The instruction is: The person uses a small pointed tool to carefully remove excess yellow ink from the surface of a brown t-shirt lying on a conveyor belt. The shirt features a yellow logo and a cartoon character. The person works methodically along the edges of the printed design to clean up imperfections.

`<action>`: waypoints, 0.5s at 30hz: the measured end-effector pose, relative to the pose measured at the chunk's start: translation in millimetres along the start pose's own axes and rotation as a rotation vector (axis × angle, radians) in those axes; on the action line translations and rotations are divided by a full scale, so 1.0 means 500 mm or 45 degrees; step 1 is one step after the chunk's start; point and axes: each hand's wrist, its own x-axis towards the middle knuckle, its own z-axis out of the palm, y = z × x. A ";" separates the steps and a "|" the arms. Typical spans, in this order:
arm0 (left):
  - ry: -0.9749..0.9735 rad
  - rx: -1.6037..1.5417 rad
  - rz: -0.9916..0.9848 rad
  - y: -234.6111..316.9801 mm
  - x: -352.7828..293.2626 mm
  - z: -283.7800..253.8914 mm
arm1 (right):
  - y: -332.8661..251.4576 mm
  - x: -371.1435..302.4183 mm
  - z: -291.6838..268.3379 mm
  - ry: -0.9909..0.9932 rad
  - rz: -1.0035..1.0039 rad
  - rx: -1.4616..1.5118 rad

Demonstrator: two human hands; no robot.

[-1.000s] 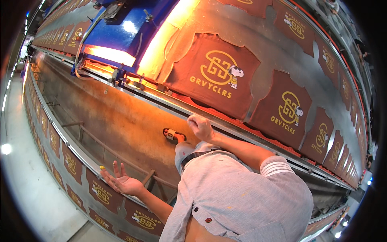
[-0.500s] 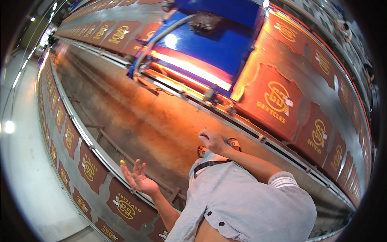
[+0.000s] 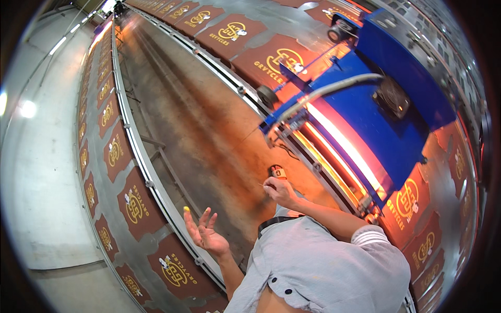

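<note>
My left hand is held palm up with its fingers spread, and nothing lies in it. One fingertip carries a yellow patch. Beside it runs the left table, with brown printed fabric panels bearing yellow prints. My right hand is in front of my body, over the aisle, with thumb and fingers pinched together. A thin pale tip shows at the pinch, too small to name. Neither hand touches the panels or the blue heater machine, which glows orange over the right table.
A metal rail edges the left table, and another rail edges the right one. Between them the concrete aisle floor stretches away. A grey hose arches over the heater. One sandaled foot shows below me.
My view has turned, so the heater now sits farther right and the aisle runs more straight ahead. My left hand stays spread; my right stays pinched in front of me.
</note>
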 end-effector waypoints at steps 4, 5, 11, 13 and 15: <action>0.125 0.066 -0.001 -0.024 0.125 0.028 | -0.038 0.192 0.037 -0.004 -0.176 0.024; 0.140 0.103 -0.001 -0.027 0.161 0.043 | -0.051 0.236 0.038 -0.011 -0.169 0.046; 0.055 0.124 -0.053 -0.065 0.336 0.140 | -0.065 0.413 0.008 0.178 -0.111 0.167; -0.051 0.116 -0.101 -0.094 0.390 0.160 | -0.065 0.439 -0.004 0.278 -0.038 0.202; -0.179 0.102 -0.155 -0.120 0.443 0.187 | -0.045 0.455 -0.012 0.416 0.014 0.216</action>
